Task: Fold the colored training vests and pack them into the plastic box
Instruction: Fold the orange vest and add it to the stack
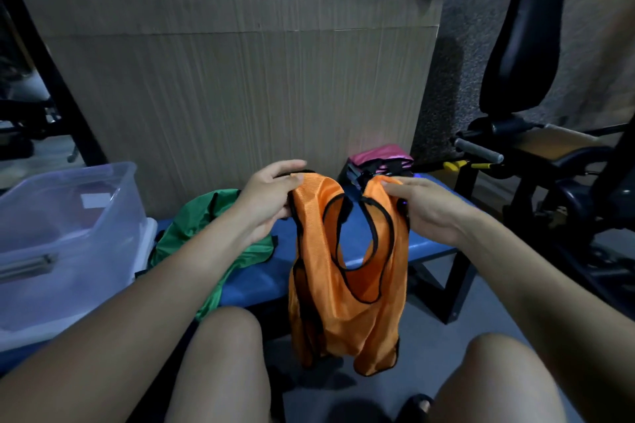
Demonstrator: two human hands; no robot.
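Orange vest (pixel 347 285) (black-trimmed) hanging; clear box (pixel 68 233) leftward.

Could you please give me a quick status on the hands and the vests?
Left hand and right hand each grip a shoulder strap of the orange mesh vest, hanging unfolded. Green vest waits on bench. Clear plastic box open, unobstructed.

We see a blue padded bench (pixel 421 245) running across in front of the wooden counter panel. On it, at the left end, sits the clear plastic box (pixel 68 227). Just right of the box a green vest (pixel 192 233) lies crumpled on the padding, one edge spilling over the near side. Farther right of the box, at the far edge, rests a stack of folded vests (pixel 381 161), pink on top.
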